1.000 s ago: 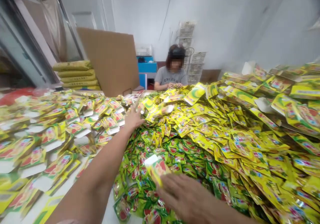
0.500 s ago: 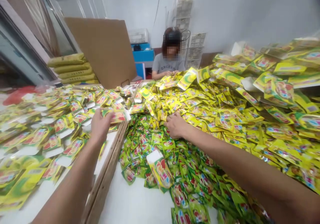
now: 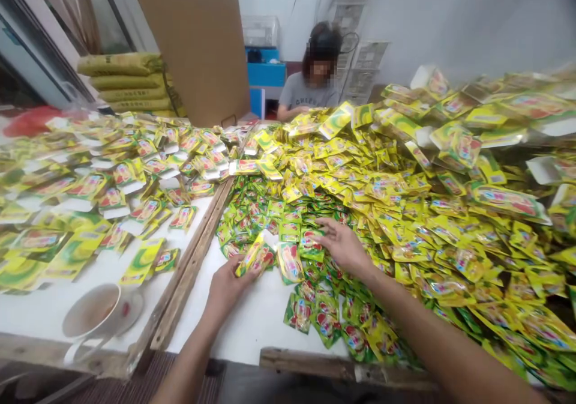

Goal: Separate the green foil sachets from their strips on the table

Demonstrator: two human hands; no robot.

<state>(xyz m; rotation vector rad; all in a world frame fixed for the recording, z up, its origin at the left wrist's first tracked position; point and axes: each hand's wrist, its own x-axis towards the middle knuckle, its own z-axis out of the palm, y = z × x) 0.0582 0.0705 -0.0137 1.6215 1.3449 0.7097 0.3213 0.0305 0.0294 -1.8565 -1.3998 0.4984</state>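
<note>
My left hand (image 3: 228,287) pinches a small yellow-green printed box (image 3: 254,257) between thumb and fingers, just above the white tabletop. Beside it, another such box (image 3: 290,263) lies on the edge of a heap of green sachets (image 3: 252,212). Over that heap is my right hand (image 3: 345,249), its fingers apart and stretched toward a green sachet (image 3: 311,243) with a red picture. The fingertips are close to this sachet; whether they touch it is unclear. Behind and to the right rises a large pile of yellow sachets (image 3: 382,197).
Many printed boxes (image 3: 90,185) cover the left table, with a cup (image 3: 92,311) near its front edge. Wooden rails (image 3: 193,266) divide the tables. More boxes (image 3: 508,203) top the right pile. A person (image 3: 310,95) sits beyond, near a cardboard sheet (image 3: 193,50) and stacked yellow sacks (image 3: 126,83).
My left hand has brought a box from the left boxes across the rails toward the green sachets. My right hand has left the yellow pile's edge for the green heap. The view has tilted down.
</note>
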